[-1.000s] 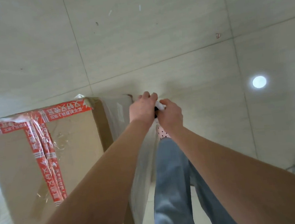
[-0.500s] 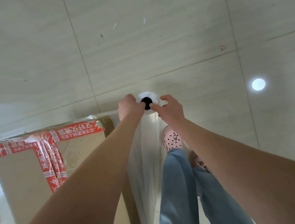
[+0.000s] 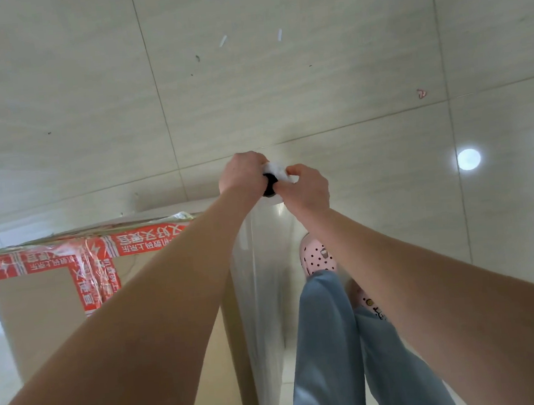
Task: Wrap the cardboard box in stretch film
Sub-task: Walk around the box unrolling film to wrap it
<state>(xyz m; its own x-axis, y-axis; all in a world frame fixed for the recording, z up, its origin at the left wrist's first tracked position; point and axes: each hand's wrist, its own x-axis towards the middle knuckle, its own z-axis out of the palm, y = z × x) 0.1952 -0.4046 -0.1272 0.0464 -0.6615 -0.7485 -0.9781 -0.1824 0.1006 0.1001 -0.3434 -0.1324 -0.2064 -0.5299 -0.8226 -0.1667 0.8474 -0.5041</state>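
Observation:
A tall cardboard box (image 3: 42,306) with red printed tape across its top stands at the lower left. Clear stretch film (image 3: 258,267) covers its right side and runs up to a white roll of stretch film (image 3: 272,172) with a dark core, held upright beyond the box's far right corner. My left hand (image 3: 240,175) grips the roll from the left. My right hand (image 3: 306,189) grips it from the right, fingers curled over the top edge. Most of the roll is hidden behind my hands.
Pale floor tiles (image 3: 312,69) spread all around, with small scraps of litter and a bright light reflection (image 3: 468,159) at the right. My legs in blue jeans (image 3: 329,342) and pink clogs (image 3: 315,256) stand just right of the box.
Both hands carried the roll forward, away from the box's corner, drawing more film out along the box's right side. The view tipped so the box sits lower in frame.

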